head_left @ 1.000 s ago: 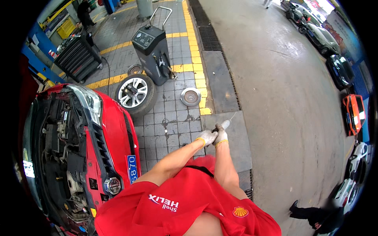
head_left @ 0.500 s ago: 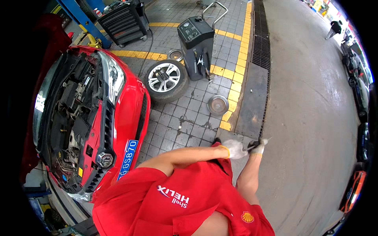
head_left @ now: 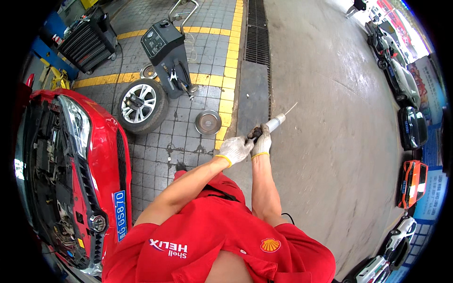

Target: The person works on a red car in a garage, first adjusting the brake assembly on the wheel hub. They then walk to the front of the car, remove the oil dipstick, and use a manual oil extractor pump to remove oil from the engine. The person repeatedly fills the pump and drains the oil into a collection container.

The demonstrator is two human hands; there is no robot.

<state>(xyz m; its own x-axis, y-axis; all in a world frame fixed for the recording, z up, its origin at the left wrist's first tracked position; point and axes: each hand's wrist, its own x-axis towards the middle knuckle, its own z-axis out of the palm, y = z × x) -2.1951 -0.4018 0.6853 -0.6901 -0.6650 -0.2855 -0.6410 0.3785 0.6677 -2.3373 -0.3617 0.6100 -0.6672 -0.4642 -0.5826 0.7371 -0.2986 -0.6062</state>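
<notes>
Out in front of my body, both gloved hands are together. My right hand [head_left: 261, 141] is closed around the near end of a pale grey-white cylindrical tool [head_left: 276, 122] with a long thin nozzle or rod at its tip. That tip points away to the far right. Pressed up beside it, my left hand [head_left: 236, 149] is closed at the dark near end of the same tool. The fingers hide most of this end, so its exact kind cannot be made out. Both gloves are white knit with yellow cuffs and darkened fingers.
A red car [head_left: 101, 155] with its hood up is on the left. Beyond it are a wheel [head_left: 155, 107], brake discs [head_left: 208, 123], a black wheeled machine [head_left: 165, 59] and a tool cabinet [head_left: 87, 45]. A floor grate [head_left: 257, 37] runs ahead; parked cars [head_left: 413, 127] line the right.
My view has turned right, so the car and wheel sit further left. My hands have come up and drawn closer together, and the tool's pale cylinder now shows clearly.
</notes>
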